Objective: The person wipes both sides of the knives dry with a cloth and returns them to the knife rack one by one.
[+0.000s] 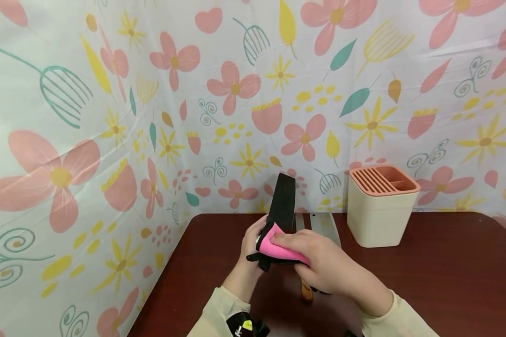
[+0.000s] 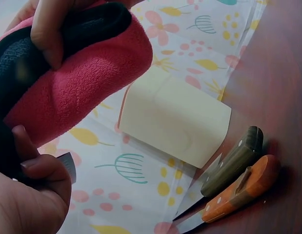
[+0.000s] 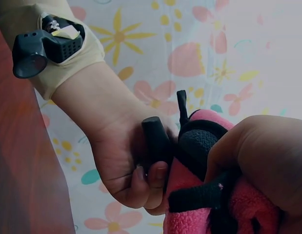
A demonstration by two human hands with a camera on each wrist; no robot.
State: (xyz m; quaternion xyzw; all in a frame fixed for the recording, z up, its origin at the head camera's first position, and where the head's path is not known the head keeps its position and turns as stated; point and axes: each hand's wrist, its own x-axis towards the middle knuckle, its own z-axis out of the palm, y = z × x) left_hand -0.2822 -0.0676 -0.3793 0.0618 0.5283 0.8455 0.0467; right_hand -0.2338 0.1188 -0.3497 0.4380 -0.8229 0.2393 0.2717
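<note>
A broad black blade [image 1: 282,201] points up from between both hands in the head view. My left hand [image 1: 246,248] curls its fingers round the black handle [image 3: 155,139], whose end shows in the right wrist view. Pink cloth with black trim [image 1: 274,245] lies against the lower part of the blade. My right hand [image 1: 326,264] pinches this cloth, thumb on top. From the left wrist, the fuzzy pink cloth [image 2: 97,73] fills the upper left, with the right fingers [image 2: 48,36] pressed on it. The cloth partly hides the knife.
Behind the hands, two more knives lie on the dark red table [image 1: 455,267], one with a dark handle [image 2: 233,161], one with an orange-brown wooden handle [image 2: 243,187]. A cream holder [image 1: 379,220] with a slotted pink top stands at the back right, by the flowered cloth backdrop [image 1: 236,131].
</note>
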